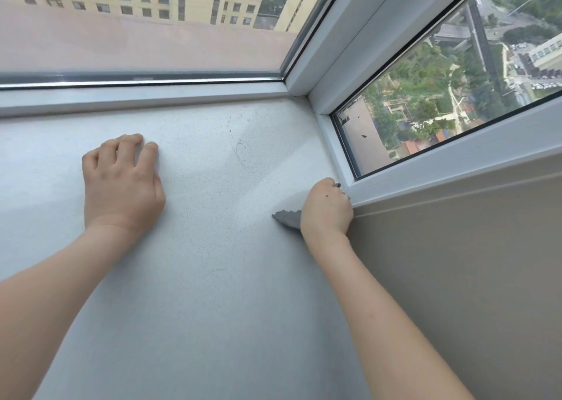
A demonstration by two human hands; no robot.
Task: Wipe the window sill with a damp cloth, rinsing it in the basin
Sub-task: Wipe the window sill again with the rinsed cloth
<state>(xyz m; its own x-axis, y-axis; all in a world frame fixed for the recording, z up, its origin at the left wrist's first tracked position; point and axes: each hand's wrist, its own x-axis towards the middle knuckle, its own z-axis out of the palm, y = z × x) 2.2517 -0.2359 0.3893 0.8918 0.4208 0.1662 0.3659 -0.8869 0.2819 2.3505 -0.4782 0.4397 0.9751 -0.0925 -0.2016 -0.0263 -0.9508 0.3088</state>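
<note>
Nearest: both bare forearms reach in from the bottom edge over the window sill [213,278], a pale speckled slab. Beige wall [456,278] runs along the sill's right edge, tight against the right forearm.

Right hand [327,208]: fist closed on the cloth [287,218], grey, only a crumpled corner sticking out to the left of the palm, lying on the sill. Knuckles jammed into the spot where the wall meets the lower corner of the side window frame [456,162].

Left hand [123,183]: palm flat on the sill, fingers loosely spread and slightly curled, holding nothing.

Between and beyond the hands: dark specks, a stray hair [243,156]. Farther back, the front window frame [137,95] meets the side one at the corner post.
</note>
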